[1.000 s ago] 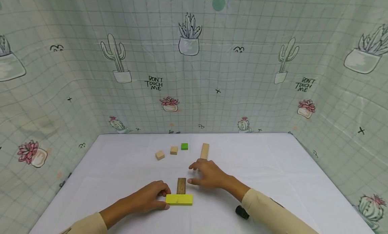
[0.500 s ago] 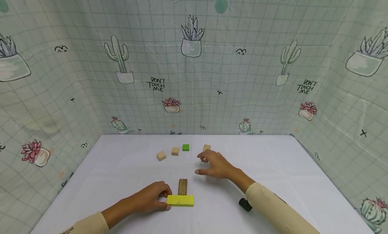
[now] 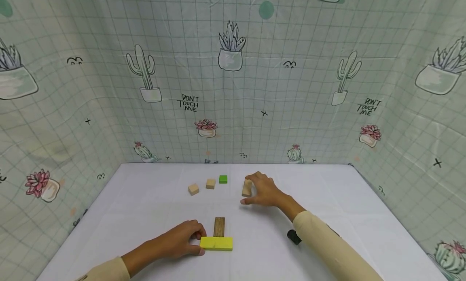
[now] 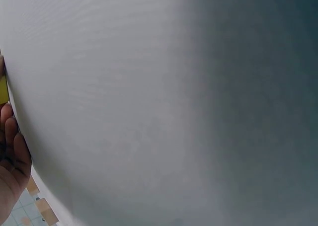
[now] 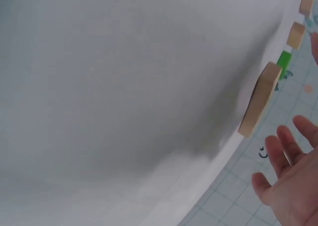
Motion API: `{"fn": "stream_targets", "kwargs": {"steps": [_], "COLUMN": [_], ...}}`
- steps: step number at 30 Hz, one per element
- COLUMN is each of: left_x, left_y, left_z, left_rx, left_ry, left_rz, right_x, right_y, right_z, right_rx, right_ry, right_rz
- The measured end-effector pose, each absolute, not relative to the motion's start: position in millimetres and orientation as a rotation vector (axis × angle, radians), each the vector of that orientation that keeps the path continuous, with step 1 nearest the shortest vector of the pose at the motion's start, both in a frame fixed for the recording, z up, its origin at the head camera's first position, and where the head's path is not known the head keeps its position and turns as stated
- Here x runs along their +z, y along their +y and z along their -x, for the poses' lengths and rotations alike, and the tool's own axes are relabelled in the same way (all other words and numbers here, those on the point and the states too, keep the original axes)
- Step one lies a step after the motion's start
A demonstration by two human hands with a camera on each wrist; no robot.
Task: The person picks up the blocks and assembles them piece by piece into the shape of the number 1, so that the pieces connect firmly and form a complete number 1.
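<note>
My left hand (image 3: 182, 238) pinches the left end of a yellow wooden block (image 3: 216, 243), thumb on its near side and fingers on its far side. A dark brown block (image 3: 219, 227) points away from the yellow one's far edge; whether it runs beneath is hidden. Farther back, my right hand (image 3: 265, 190) hovers by a pale wooden block (image 3: 246, 188), thumb and fingers spread. In the right wrist view the fingers (image 5: 278, 156) are apart from that pale block (image 5: 261, 99). The left wrist view shows only a sliver of yellow block (image 4: 3, 89) at its edge.
Two small pale cubes (image 3: 193, 189) and a small green block (image 3: 223, 179) lie at the back of the white table (image 3: 145, 204). A black cylindrical object (image 3: 293, 237) sits beside my right sleeve. A patterned cloth (image 3: 233, 90) stands behind and at both sides.
My right hand has moved away from me and to the right, coming beside the pale block. The left hand stays at the yellow block. The view has shifted slightly.
</note>
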State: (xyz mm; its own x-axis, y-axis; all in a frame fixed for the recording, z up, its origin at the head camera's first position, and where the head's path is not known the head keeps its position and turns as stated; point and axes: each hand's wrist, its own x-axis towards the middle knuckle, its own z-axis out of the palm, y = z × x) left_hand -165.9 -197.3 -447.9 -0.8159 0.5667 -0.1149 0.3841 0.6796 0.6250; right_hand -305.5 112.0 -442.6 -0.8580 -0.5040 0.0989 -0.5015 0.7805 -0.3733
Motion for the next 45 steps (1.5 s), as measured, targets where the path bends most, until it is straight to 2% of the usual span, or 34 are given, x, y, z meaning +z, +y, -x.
{"fn": "stream_targets", "kwargs": {"steps": [18, 45], "left_x": [-446, -450], "left_y": [-197, -198], "left_z": [165, 168], "left_rx": [0.879, 0.896], "left_ry": [2.59, 2.567], "left_rz": [-0.746, -0.735], "right_x": [-442, -452], "right_y": [115, 126], "right_z": [330, 346], "right_rx": [-0.474, -0.42], "right_ry": [2.967, 2.887], "right_rz": [0.668, 0.652]}}
